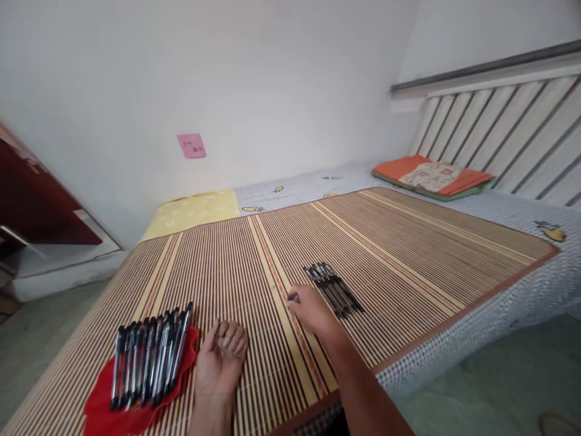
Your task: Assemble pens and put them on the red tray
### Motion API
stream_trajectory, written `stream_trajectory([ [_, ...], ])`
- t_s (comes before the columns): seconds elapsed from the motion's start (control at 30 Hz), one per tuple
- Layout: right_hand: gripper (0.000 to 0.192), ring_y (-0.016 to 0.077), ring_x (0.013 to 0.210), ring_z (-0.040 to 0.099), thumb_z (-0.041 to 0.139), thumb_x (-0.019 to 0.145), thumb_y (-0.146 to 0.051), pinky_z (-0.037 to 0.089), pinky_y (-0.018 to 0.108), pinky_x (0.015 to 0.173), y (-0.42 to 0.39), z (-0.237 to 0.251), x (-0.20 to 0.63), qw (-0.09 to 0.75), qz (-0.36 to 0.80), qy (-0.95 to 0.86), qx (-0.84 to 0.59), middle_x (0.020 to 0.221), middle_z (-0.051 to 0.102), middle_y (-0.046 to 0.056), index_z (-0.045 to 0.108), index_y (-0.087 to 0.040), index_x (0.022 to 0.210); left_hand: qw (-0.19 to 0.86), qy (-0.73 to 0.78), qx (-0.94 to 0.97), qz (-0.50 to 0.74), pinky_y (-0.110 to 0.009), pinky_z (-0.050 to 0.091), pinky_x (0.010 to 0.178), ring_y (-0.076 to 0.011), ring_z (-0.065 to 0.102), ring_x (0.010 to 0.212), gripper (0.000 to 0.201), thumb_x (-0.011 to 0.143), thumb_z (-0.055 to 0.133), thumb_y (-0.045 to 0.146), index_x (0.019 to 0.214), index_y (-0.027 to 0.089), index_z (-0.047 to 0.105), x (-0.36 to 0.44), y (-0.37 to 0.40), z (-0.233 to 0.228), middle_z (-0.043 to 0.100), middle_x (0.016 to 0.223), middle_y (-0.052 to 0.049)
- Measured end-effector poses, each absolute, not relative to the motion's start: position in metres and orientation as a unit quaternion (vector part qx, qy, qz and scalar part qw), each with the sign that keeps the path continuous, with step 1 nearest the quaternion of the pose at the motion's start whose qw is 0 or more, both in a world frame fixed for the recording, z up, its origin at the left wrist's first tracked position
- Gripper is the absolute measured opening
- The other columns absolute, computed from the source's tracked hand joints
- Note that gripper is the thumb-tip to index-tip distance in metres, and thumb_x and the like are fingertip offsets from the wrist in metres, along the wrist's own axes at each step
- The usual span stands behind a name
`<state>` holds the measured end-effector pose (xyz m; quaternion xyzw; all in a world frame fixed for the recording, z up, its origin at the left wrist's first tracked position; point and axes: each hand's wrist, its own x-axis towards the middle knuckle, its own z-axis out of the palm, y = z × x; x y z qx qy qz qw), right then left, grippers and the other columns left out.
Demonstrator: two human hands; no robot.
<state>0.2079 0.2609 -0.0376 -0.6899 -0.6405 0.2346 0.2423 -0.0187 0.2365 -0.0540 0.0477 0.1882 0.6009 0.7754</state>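
Observation:
My left hand (221,358) rests palm-up on the striped bamboo mat (408,242), fingers curled loosely and holding nothing. Just to its left, a row of several black pens (149,357) lies side by side on a red cloth (113,412). My right hand (311,310) lies on the mat further right, fingers closed around a small dark item, apparently a pen, mostly hidden. Right beside it is a second bundle of several black pens (334,289) lying on the mat.
The mat covers a bed with a checked sheet (521,290); its front edge runs under my forearms. An orange and green pillow (431,177) lies at the far right by a slatted headboard (499,127). A pink note (191,146) sticks on the white wall. Dark wooden furniture (36,200) stands at left.

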Motion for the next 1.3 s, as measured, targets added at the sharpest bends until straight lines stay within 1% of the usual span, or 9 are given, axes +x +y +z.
stream_trajectory([
  [0.23,0.019,0.0292,0.094,0.072,0.058,0.086,-0.016,0.044,0.031,0.073,0.256,-0.029,0.267,0.164,0.134,-0.538,-0.816,0.099,0.076,0.020,0.073,-0.011,0.098,0.775,0.200,0.043,0.598,-0.025,0.025,0.045,-0.0100,0.036,0.045,0.034,0.096,0.050,0.019,0.064,0.020,0.039,-0.017,0.237,-0.053,0.035,0.055,0.005],
  [0.67,0.020,0.0312,0.095,0.072,0.058,0.083,-0.010,0.047,0.034,0.076,0.257,-0.034,0.243,0.114,0.172,-0.571,-0.794,0.097,0.075,0.024,0.076,-0.009,0.092,0.775,0.226,0.096,0.583,-0.023,0.028,0.043,-0.0082,0.036,0.044,0.035,0.087,0.065,0.022,0.061,0.019,0.041,-0.016,0.239,-0.057,0.036,0.054,0.006],
  [0.77,0.014,0.0296,0.091,0.072,0.062,0.082,-0.013,0.046,0.032,0.072,0.257,-0.035,0.223,0.143,0.191,-0.594,-0.768,0.093,0.076,0.022,0.075,-0.010,0.088,0.751,0.289,0.141,0.576,-0.021,0.030,0.042,-0.0075,0.039,0.045,0.032,0.080,0.075,0.027,0.063,0.017,0.050,-0.012,0.239,-0.060,0.042,0.054,0.006],
  [0.87,0.012,0.0224,0.079,0.070,0.066,0.083,-0.024,0.043,0.026,0.064,0.258,-0.036,0.203,0.187,0.217,-0.621,-0.730,0.083,0.075,0.013,0.074,-0.014,0.081,0.678,0.400,0.227,0.573,-0.019,0.036,0.045,-0.0080,0.050,0.052,0.024,0.072,0.083,0.027,0.082,0.015,0.065,-0.003,0.237,-0.060,0.062,0.070,0.001],
  [0.97,0.010,0.0152,0.067,0.065,0.067,0.081,-0.024,0.040,0.022,0.056,0.258,-0.039,0.184,0.286,0.320,-0.628,-0.649,0.072,0.070,0.003,0.072,-0.016,0.079,0.638,0.453,0.341,0.521,-0.021,0.043,0.052,-0.0095,0.056,0.057,0.045,0.066,0.088,0.028,0.106,0.016,0.069,0.007,0.233,-0.057,0.073,0.088,-0.005],
  [1.07,0.007,0.0131,0.064,0.061,0.069,0.077,-0.020,0.040,0.021,0.055,0.259,-0.043,0.170,0.379,0.440,-0.597,-0.553,0.068,0.066,0.000,0.071,-0.015,0.080,0.634,0.439,0.413,0.484,-0.028,0.052,0.073,-0.0186,0.068,0.079,0.049,0.062,0.090,0.030,0.105,0.017,0.071,0.015,0.230,-0.054,0.076,0.097,-0.009],
  [1.13,0.007,0.0127,0.062,0.061,0.070,0.077,-0.021,0.042,0.021,0.056,0.259,-0.042,0.167,0.382,0.470,-0.597,-0.525,0.066,0.066,-0.001,0.072,-0.014,0.080,0.614,0.444,0.438,0.484,-0.032,0.053,0.081,-0.0230,0.070,0.090,0.044,0.061,0.089,0.033,0.099,0.017,0.073,0.016,0.230,-0.054,0.076,0.098,-0.011],
  [1.23,0.010,0.0137,0.069,0.065,0.069,0.081,-0.024,0.043,0.021,0.060,0.259,-0.034,0.183,0.353,0.400,-0.623,-0.572,0.074,0.072,0.001,0.074,-0.016,0.084,0.582,0.470,0.452,0.487,-0.033,0.053,0.080,-0.0252,0.071,0.091,0.040,0.060,0.089,0.036,0.092,0.017,0.074,0.014,0.231,-0.057,0.076,0.092,-0.011],
  [1.3,0.012,0.0149,0.078,0.069,0.064,0.085,-0.022,0.044,0.021,0.067,0.259,-0.028,0.205,0.305,0.267,-0.619,-0.673,0.085,0.076,0.003,0.075,-0.019,0.089,0.572,0.483,0.452,0.484,-0.032,0.052,0.078,-0.0252,0.071,0.090,0.041,0.061,0.088,0.037,0.093,0.017,0.074,0.012,0.231,-0.059,0.076,0.092,-0.010],
])
